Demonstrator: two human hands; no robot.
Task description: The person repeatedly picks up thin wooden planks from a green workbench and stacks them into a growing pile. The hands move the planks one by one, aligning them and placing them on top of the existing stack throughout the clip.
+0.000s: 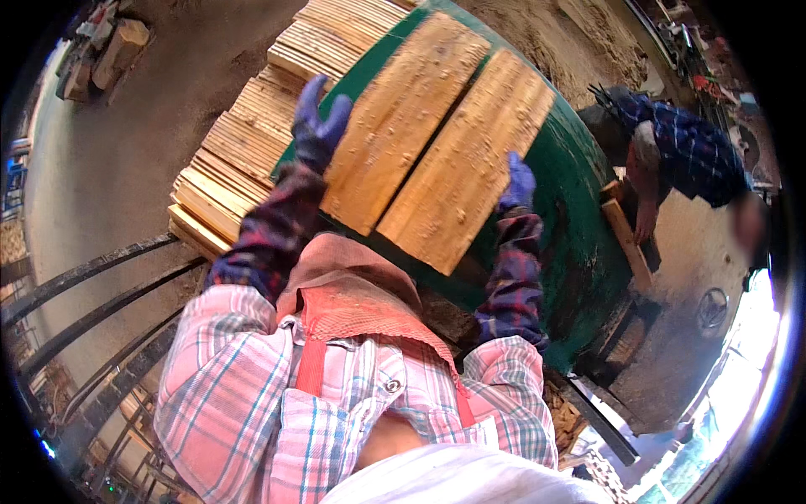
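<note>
Two wooden boards point(407, 118) lie side by side on a green tabletop point(571, 227), a narrow dark gap between the left one and the right board point(478, 160). Sawdust and chips dot both. In a purple-blue glove, my left hand point(321, 122) is beside the left board's outer edge, thumb and fingers spread apart. My right hand point(518, 181), gloved alike, rests at the outer edge of the right board with its fingers stretched out. Whether any fingers reach under the edge there cannot be made out.
Stacked planks point(243, 155) run along the table's left side. Black curved metal bars point(92, 273) stand at lower left. At the right, a person in a dark plaid shirt point(684, 139) bends near a wooden block point(625, 239). Sawdust point(579, 42) is heaped beyond the table.
</note>
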